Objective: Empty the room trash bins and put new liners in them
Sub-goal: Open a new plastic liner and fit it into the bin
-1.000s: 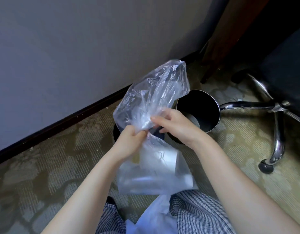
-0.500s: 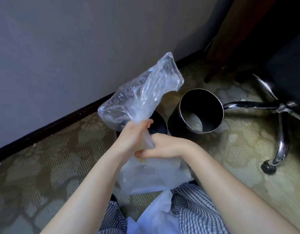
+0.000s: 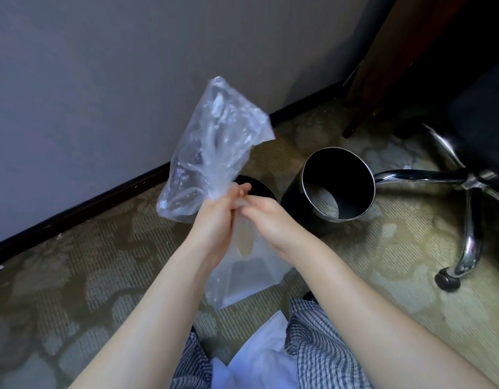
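Observation:
A clear plastic liner bag (image 3: 214, 153) is gathered at its neck, its loose top standing up toward the wall and its filled lower part hanging below my hands. My left hand (image 3: 214, 220) grips the neck of the bag. My right hand (image 3: 270, 223) pinches the bag just beside it, fingers against the left hand. A black round trash bin (image 3: 338, 183) with a metal rim stands on the carpet to the right, with no liner in it. A second dark bin (image 3: 259, 188) shows only as a rim behind my hands.
A grey wall with a dark baseboard (image 3: 74, 211) runs along the left. A chrome office chair base (image 3: 467, 197) with a caster (image 3: 447, 280) stands at the right, beside a dark wooden furniture leg (image 3: 383, 66). Patterned carpet covers the floor. White cloth (image 3: 259, 360) lies on my lap.
Both hands have closed together on the bag's neck and the loose top has swung up and left, toward the wall. The view has shifted slightly.

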A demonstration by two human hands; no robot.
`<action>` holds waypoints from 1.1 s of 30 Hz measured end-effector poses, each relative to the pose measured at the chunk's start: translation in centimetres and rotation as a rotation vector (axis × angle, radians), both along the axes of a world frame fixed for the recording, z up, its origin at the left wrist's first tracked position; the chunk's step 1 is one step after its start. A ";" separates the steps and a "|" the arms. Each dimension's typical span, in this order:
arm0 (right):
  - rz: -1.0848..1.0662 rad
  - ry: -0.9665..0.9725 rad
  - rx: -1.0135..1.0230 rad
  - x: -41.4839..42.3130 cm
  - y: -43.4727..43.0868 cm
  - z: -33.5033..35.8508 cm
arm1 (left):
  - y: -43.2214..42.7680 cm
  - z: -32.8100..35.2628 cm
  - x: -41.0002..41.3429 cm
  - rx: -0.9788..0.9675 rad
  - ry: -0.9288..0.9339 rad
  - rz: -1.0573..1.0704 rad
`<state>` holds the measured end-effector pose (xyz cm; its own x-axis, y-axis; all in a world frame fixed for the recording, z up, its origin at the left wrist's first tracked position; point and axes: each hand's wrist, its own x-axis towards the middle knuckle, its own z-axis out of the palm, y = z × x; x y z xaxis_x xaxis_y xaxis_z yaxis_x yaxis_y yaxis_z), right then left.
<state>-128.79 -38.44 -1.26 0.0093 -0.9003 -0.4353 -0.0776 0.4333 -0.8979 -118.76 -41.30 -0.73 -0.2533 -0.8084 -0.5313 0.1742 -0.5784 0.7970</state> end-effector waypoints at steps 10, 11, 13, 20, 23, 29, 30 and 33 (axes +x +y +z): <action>0.095 -0.300 0.149 -2.2 0.1 1.2 | -1.8 0.4 1.6 0.145 0.210 0.322; 0.114 -0.226 0.134 -2.8 0.1 1.1 | -1.9 0.2 2.1 0.143 0.215 0.327; 0.129 -0.076 0.102 -4.1 0.1 0.8 | -2.0 -0.1 2.9 0.121 0.202 0.320; 0.115 0.250 0.078 -7.0 0.6 1.2 | -2.5 -0.3 4.6 0.039 -0.082 0.434; 0.149 0.377 -0.001 -6.8 0.8 1.8 | -2.7 -0.9 5.3 -0.176 -0.576 0.281; 0.388 0.625 -0.080 -4.0 0.5 1.8 | -0.4 -0.7 3.5 -0.518 -0.859 -0.593; 0.408 0.650 -0.097 -3.7 0.6 1.7 | -0.1 -0.4 3.2 -0.517 -0.778 -0.668; 0.404 0.661 -0.127 -3.3 0.9 1.3 | 0.2 -0.3 2.5 -0.518 -0.633 -0.779</action>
